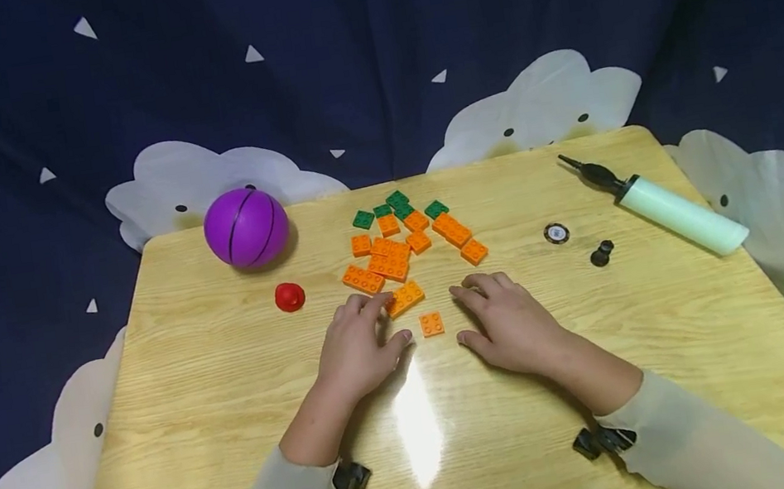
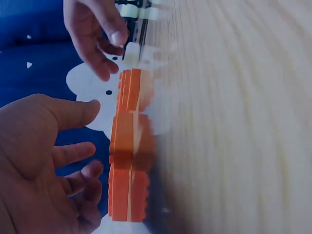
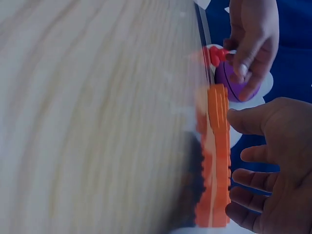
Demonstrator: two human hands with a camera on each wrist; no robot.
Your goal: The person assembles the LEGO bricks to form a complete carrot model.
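The left hand (image 2: pixel 34 161) hovered with loosely spread fingers just beside a row of orange plastic studded bricks (image 2: pixel 127 146) lying on the pale wooden tabletop (image 2: pixel 234 126). The right hand (image 2: pixel 95 34) hung beyond them, fingers relaxed.

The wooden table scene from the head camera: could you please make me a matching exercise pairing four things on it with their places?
Things:
1. purple ball
2. small red knob
3. pale green hand pump
4. single square orange brick

Places:
A. between the left hand and right hand
B. far right of the table
C. far left corner
D. just in front of the ball

Pairs: 1-C, 2-D, 3-B, 4-A
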